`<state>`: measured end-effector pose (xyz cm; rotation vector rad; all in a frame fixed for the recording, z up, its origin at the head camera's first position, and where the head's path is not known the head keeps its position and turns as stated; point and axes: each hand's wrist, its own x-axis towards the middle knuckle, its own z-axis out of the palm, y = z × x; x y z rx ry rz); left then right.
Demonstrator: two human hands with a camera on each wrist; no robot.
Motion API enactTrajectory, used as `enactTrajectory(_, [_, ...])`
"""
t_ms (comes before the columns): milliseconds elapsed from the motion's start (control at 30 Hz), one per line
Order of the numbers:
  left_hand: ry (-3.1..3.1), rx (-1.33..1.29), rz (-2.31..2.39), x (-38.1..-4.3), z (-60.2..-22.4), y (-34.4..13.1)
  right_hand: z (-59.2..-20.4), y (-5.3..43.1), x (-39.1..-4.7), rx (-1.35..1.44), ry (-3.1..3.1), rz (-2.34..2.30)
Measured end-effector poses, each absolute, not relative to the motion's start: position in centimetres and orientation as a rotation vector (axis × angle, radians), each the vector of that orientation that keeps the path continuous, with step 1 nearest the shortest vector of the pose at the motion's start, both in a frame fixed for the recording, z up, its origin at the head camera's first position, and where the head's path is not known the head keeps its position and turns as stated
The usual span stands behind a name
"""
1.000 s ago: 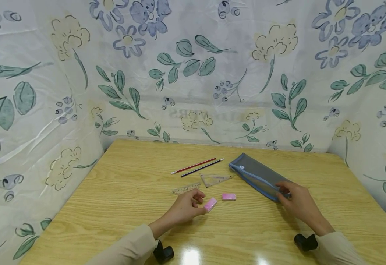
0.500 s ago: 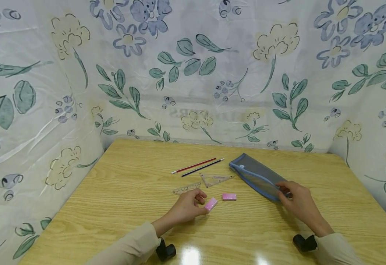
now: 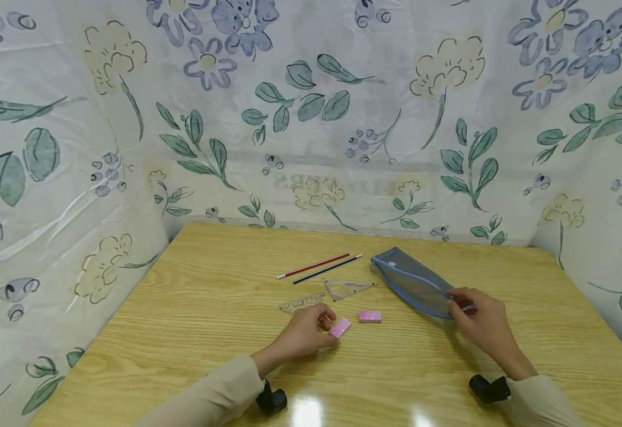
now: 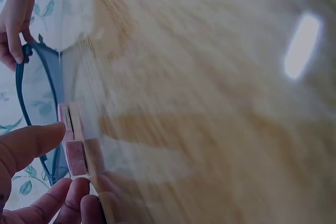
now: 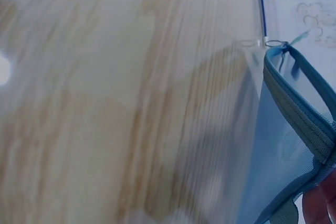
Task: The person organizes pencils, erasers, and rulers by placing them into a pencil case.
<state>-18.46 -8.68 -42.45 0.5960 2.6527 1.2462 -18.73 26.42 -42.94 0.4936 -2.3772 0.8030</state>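
A pink eraser (image 3: 340,328) lies tilted at the fingertips of my left hand (image 3: 302,331), pinched between thumb and curled fingers low over the table. In the left wrist view this eraser (image 4: 77,158) sits between thumb and fingertips. A second pink eraser (image 3: 370,316) lies just to its right. My right hand (image 3: 484,317) grips the near end of a blue mesh pencil case (image 3: 409,283), thumb and fingers on its rim. The case's mouth gapes along the zip; in the right wrist view the zip edge (image 5: 302,111) stands apart from the other side.
Behind the erasers lie a clear ruler (image 3: 301,303), a clear set square (image 3: 349,289), a red pencil (image 3: 313,266) and a dark blue pencil (image 3: 327,269). A floral cloth (image 3: 311,118) hangs behind the wooden table (image 3: 209,279).
My right hand has lifted the pencil case's near rim slightly, and its mouth gapes wider. The left hand stays by the eraser almost unmoved. The head view has shifted a little.
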Motion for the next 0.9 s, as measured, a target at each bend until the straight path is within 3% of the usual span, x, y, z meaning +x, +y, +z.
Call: enactTrajectory(900, [2.658, 0.602, 1.263, -18.55, -42.59, -8.68, -42.72, 26.42, -18.23, 0.289, -2.3, 1.055])
